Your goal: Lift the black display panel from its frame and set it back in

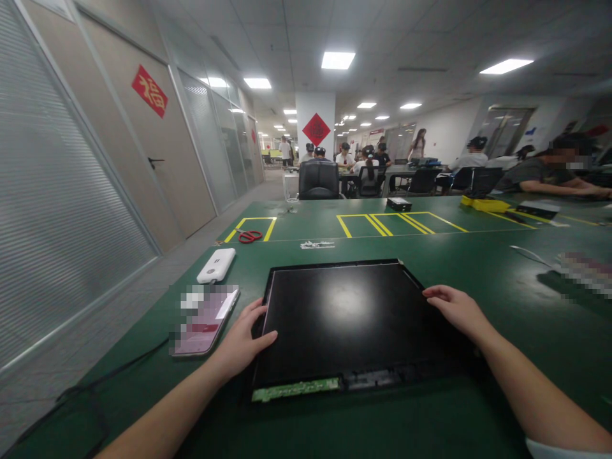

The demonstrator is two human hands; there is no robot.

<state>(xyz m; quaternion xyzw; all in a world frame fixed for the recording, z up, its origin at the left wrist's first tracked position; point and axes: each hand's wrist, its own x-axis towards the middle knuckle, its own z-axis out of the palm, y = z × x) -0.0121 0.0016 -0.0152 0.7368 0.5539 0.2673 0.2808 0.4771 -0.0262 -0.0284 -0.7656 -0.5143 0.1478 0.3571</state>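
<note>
A black flat screen panel (pixel 344 319) lies face up on the green table (pixel 430 248) right in front of me, with a strip of green circuit board (pixel 296 389) showing along its near edge. My left hand (pixel 243 341) grips the panel's left edge, thumb on top and fingers curled round the side. My right hand (pixel 456 309) rests on the panel's right edge, fingers bent over the rim.
A phone (pixel 205 322) and a white power bank (pixel 217 264) lie left of the panel. Red scissors (pixel 249 236), a black box (pixel 399 204) and a yellow tray (pixel 485 204) sit farther back. Several people sit at far tables. A black cable (pixel 119 370) trails off the left edge.
</note>
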